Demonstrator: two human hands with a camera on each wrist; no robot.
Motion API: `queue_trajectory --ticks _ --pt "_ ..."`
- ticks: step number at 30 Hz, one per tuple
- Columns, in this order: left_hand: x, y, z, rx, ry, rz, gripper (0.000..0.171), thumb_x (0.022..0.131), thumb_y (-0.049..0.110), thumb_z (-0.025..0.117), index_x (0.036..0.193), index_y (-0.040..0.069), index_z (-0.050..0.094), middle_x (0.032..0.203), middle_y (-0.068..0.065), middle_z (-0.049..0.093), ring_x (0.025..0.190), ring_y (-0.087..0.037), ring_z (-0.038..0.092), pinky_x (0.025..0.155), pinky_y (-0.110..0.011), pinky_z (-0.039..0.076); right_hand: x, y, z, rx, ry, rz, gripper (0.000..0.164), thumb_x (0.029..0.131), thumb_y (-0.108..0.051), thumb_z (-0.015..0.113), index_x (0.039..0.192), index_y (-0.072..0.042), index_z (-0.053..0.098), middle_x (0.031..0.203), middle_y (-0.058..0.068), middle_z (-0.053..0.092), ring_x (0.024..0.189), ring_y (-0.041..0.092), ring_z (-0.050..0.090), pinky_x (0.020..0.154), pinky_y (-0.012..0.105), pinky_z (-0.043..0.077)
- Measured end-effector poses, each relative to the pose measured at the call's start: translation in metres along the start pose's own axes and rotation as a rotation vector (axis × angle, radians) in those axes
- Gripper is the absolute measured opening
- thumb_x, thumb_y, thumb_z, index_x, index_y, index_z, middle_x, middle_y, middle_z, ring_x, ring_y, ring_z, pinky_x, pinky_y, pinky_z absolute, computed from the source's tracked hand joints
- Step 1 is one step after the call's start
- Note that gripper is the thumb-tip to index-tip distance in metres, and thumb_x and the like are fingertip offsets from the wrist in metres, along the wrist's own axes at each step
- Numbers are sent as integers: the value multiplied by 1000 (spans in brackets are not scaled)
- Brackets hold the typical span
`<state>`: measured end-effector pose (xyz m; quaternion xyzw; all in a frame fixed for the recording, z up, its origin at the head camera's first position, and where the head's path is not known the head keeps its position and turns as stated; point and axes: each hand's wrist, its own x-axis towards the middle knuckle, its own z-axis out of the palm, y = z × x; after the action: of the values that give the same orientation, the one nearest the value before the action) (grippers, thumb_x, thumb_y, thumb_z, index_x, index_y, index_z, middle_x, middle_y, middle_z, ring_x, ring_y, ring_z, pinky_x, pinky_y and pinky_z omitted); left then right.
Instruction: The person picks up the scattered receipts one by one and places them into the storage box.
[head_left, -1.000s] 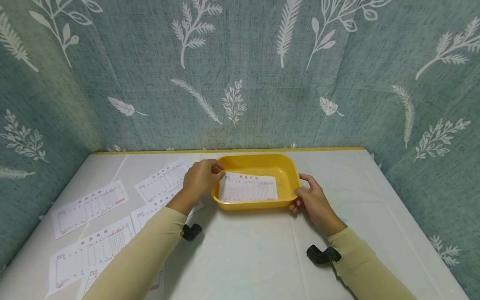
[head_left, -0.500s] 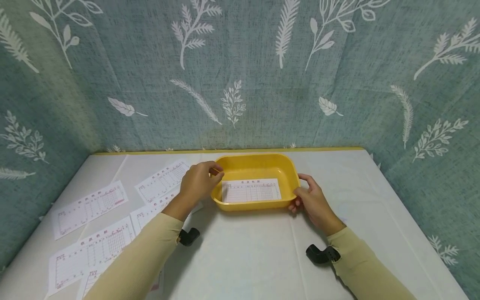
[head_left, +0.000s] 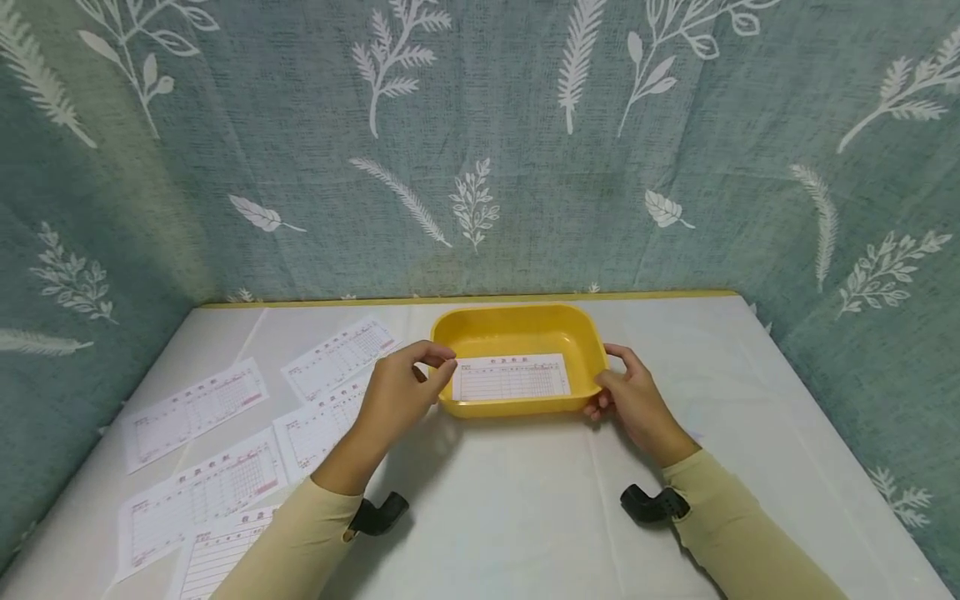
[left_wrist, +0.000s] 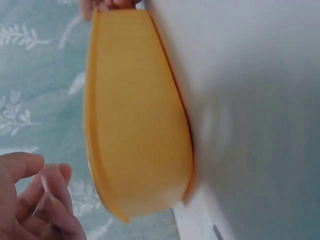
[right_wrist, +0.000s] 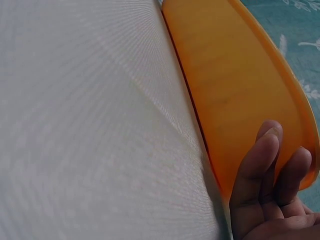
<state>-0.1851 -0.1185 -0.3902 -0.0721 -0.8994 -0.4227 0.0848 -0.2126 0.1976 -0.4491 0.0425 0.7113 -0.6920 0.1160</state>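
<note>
A shallow yellow plastic basin (head_left: 517,408) stands on the white table, with a printed paper slip (head_left: 512,379) lying inside against its near side. My right hand (head_left: 637,404) holds the basin's right end, thumb at the rim and fingers lower on the outside wall; the right wrist view shows these fingers (right_wrist: 255,170) against the wall. Just beside the left rim is my left hand (head_left: 397,396), its fingers loosely bent. In the left wrist view that hand (left_wrist: 45,200) is apart from the basin (left_wrist: 135,115), and nothing shows between its fingers.
Several more printed slips lie on the table's left side, among them a far slip (head_left: 341,358), a leftmost slip (head_left: 195,412) and a near slip (head_left: 225,554), some overlapping. Behind the table (head_left: 517,508) hangs a green leaf-patterned cloth (head_left: 517,233).
The slip, earlier tilted up at my left fingers, has dropped flat into the basin. My left hand has drawn back toward me from the rim. The right hand keeps its hold.
</note>
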Motion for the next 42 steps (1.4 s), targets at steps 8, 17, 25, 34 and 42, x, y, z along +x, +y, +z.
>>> queue_trajectory --ticks 8,17,25,34,42 --pt "-12 7 8 -66 -28 12 11 92 20 73 102 16 74 88 0 72 54 -13 56 50 -24 46 -3 -2 -4 7 4 -12 60 96 -4 44 152 -7 24 57 -1 53 54 15 60 58 29 57" --pt "-24 8 5 -18 -55 36 10 90 21 74 100 18 75 89 3 72 55 -9 53 50 -23 43 -2 1 -3 22 -13 -13 59 96 -3 43 152 -6 23 56 -1 52 53 14 60 57 29 56" --pt "-27 0 -8 -2 -64 3 10 92 21 73 101 18 74 89 3 71 55 -9 56 50 -23 45 -1 3 0 20 -25 -15 59 96 -4 44 152 -7 23 56 -1 53 54 15 61 58 30 56" --pt "-18 -15 -18 2 -69 -47 15 93 21 71 106 14 74 91 -3 71 58 -11 61 54 -25 48 -1 1 -1 17 -30 -18 59 97 -4 43 152 -7 22 57 -1 51 54 15 60 58 30 56" --pt "-11 -31 -27 23 -47 -94 17 94 22 69 108 14 74 95 -6 73 60 -11 63 55 -25 50 0 0 0 -5 -31 -19 58 98 -5 42 152 -8 22 58 -1 51 53 15 60 57 29 56"
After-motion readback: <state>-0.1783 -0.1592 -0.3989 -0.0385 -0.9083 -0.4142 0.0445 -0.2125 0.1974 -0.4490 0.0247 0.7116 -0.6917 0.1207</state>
